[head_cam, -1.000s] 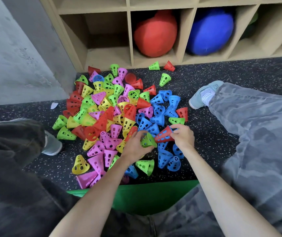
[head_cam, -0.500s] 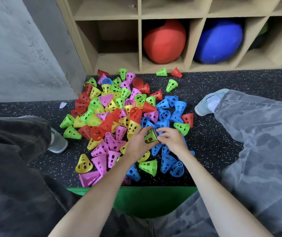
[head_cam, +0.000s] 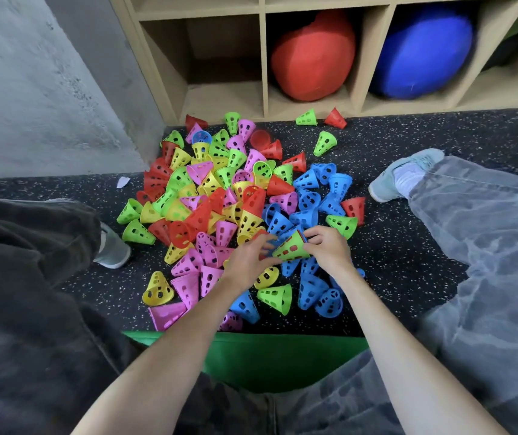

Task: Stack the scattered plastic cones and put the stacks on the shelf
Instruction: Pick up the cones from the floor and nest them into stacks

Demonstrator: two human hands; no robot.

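Head view: right hand (head_cam: 330, 249) pinches a green cone (head_cam: 290, 248), red showing through its holes, above the cone pile (head_cam: 220, 196) on the floor. Left hand (head_cam: 248, 262) fingers, loosely spread, touch its narrow end.

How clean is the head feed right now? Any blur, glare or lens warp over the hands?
Head view: lighting soft and even, no glare; left hand slightly motion-smeared at the fingers, right hand and the green cone it holds sharper; wide-angle warp bows the shelf dividers and stretches the legs at the edges.
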